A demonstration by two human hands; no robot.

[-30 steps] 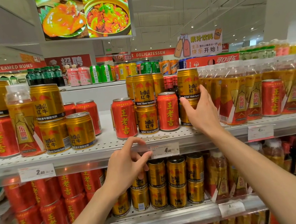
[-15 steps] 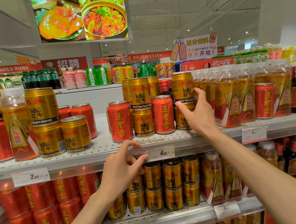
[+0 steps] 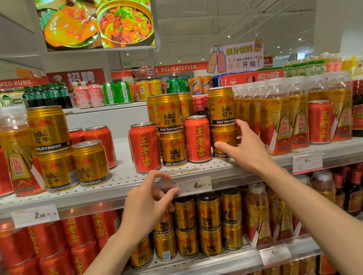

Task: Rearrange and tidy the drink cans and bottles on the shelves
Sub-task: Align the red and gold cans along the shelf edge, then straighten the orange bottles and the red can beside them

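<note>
— What was the right hand on when you looked?

— From my screen, the right hand (image 3: 247,148) reached onto the upper shelf (image 3: 121,181) and curled around the lower gold can (image 3: 223,141) of a two-can stack: thumb on its front left, fingers wrapped past its right side. The upper gold can (image 3: 221,106) sat squarely on top of it, glossy metal with a dark band at the foot.

— And beside it?

— Just left stood a red can (image 3: 198,138), smooth, cylindrical, with a dull silver lid; then another gold stack (image 3: 171,129), then a second red can (image 3: 144,147). To the right, touching the back of the hand as far as I could tell, ran a row of clear plastic bottles (image 3: 276,118) with amber liquid and gold-and-red sleeves.

— The left hand?

— The left hand (image 3: 147,209) hung lower, in front of the shelf's edge, holding nothing; forefinger hooked, thumb tip meeting the corner of a white price tag (image 3: 193,185) (whether it truly pinched it, I couldn't tell).

— The shelf itself?

— White perforated metal with a clear plastic rail. Far left, a lone bottle (image 3: 16,150) stood among gold and red cans. The lower shelf (image 3: 191,270) held stacked gold cans (image 3: 209,225) with red ones beside them.
</note>
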